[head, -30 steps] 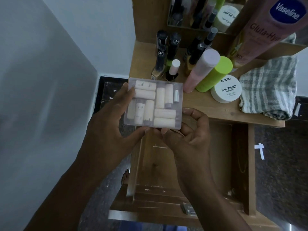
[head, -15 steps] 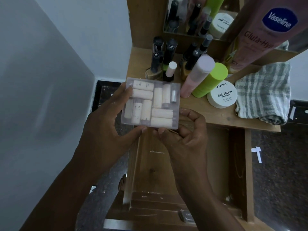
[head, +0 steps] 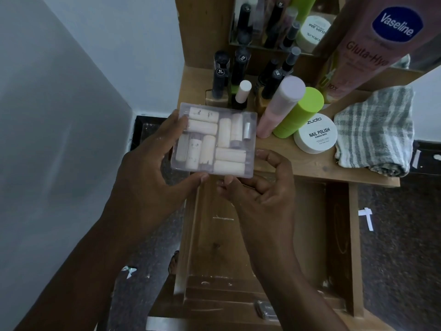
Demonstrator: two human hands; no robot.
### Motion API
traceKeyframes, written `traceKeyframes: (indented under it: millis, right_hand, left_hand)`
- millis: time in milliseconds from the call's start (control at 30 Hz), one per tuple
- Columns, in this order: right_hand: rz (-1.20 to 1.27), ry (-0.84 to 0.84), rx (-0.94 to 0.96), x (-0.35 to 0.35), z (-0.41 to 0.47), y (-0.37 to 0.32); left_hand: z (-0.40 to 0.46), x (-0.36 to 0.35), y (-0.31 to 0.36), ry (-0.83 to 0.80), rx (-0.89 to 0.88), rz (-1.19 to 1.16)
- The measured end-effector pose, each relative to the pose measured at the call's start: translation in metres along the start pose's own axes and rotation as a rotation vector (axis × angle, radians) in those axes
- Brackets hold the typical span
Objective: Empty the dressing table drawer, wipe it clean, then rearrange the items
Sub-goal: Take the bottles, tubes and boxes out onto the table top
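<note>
Drawer (head: 269, 235) sits pulled out under us, while we hold the clear plastic box (head: 214, 142) above its back edge: left hand (head: 152, 168) gripping the left side, right hand (head: 260, 187) pinching the near corner. Loose grip could tip it, spilling tubes.

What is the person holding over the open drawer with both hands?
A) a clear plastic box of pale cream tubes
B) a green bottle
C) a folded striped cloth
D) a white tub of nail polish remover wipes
A: the left hand and right hand grip the clear plastic box of pale tubes, while the striped cloth, white tub and green bottle sit untouched on the tabletop.
</note>
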State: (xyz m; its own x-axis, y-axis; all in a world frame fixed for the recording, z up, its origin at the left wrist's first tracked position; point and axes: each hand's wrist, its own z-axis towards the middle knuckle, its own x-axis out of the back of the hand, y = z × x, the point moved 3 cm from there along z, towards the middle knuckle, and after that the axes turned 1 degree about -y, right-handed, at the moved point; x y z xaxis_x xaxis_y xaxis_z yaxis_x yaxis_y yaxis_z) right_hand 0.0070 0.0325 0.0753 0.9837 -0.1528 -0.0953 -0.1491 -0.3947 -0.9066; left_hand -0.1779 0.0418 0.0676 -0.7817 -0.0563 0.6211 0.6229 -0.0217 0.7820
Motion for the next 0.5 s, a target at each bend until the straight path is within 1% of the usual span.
traceKeyframes:
  millis: [167,500]
  right_hand:
    - [-0.046,0.014,0.027,0.0001,0.0,0.0028]
    - [-0.03,0.032,0.027,0.001,-0.0004,0.0023]
  left_hand:
    - [0.0001,-0.0006,-0.0017,0.013,-0.018,0.008]
    - [-0.0005,-0.0023,-0.0008,0.014,-0.019,0.016]
